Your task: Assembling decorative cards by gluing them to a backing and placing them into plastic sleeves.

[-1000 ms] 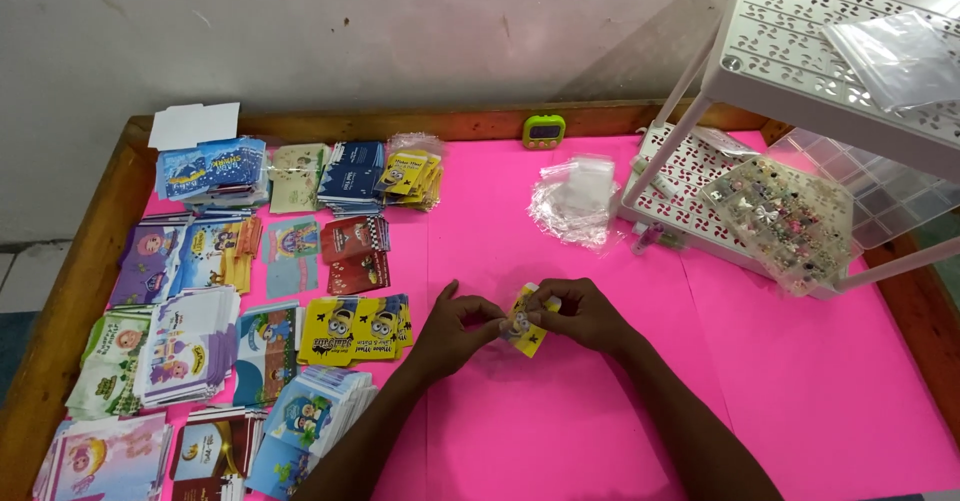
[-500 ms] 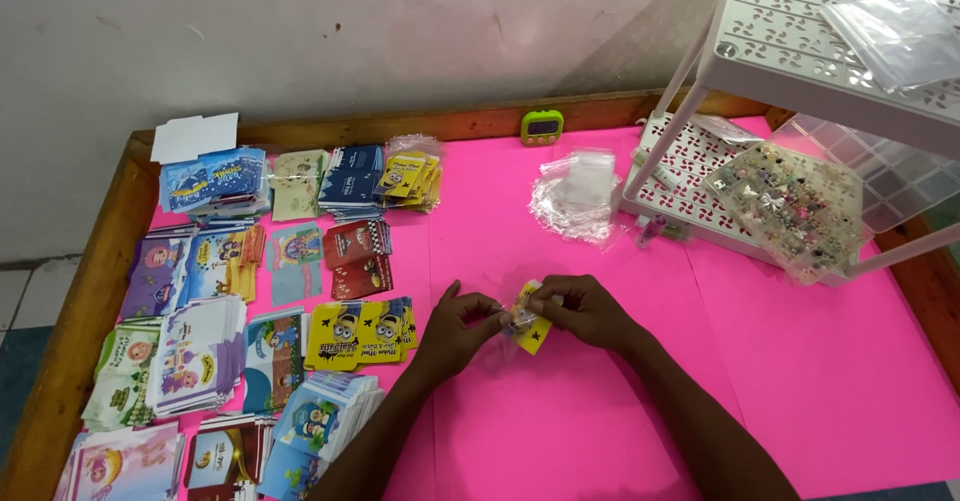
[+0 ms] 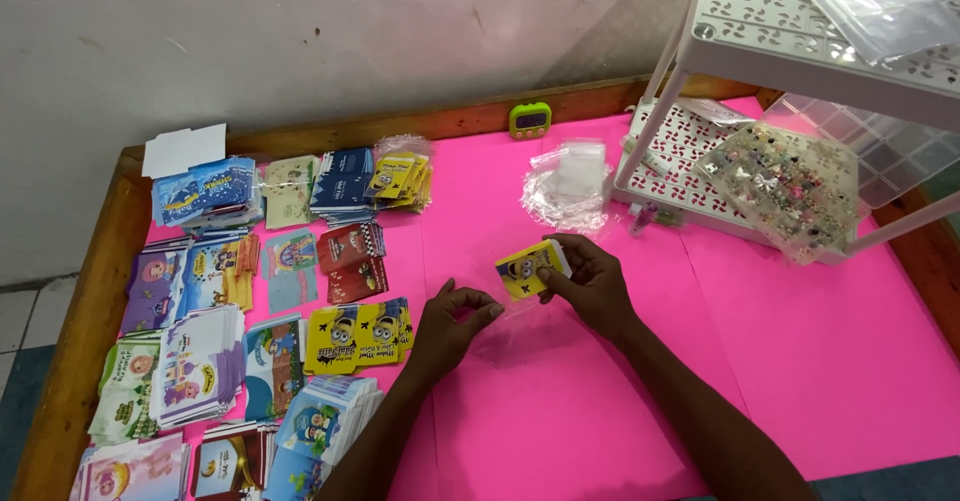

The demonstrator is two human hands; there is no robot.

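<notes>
Your right hand (image 3: 597, 286) pinches a yellow card (image 3: 530, 268) — left hand (image 3: 452, 323) just beside the card, fingers curled, holding nothing.

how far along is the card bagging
Done: nothing bagged shows for certain. In hand: the right hand holds a yellow card that seems part way into a clear sleeve; the left hand is beside it, fingers pinched. Left: many card stacks unbagged, and a pile of clear bags.
</notes>
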